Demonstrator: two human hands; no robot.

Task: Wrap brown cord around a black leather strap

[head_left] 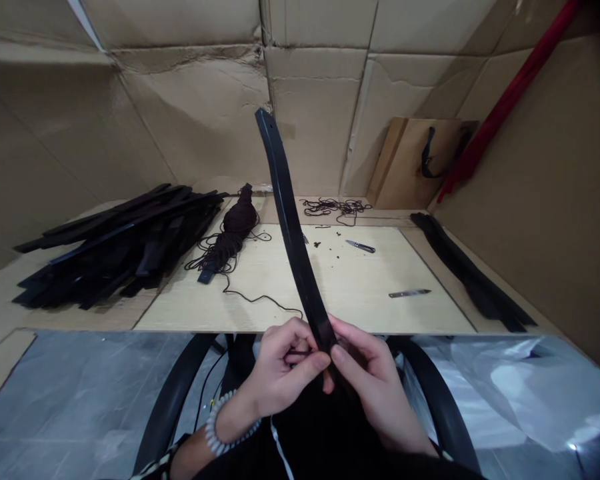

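2 hands [287, 377] [375, 380] pinch a long, black, curved strip [296, 247] with 1 hole [271, 125] near its tip.

One raised strip [293, 235], two strip piles [145, 257], one wound cord bundle [238, 223], two unobscured blades [410, 293], one paper bag [405, 167]

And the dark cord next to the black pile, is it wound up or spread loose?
Mostly wound: the cord forms a thick bundle, with loose loops and one strand trailing toward the left hand.
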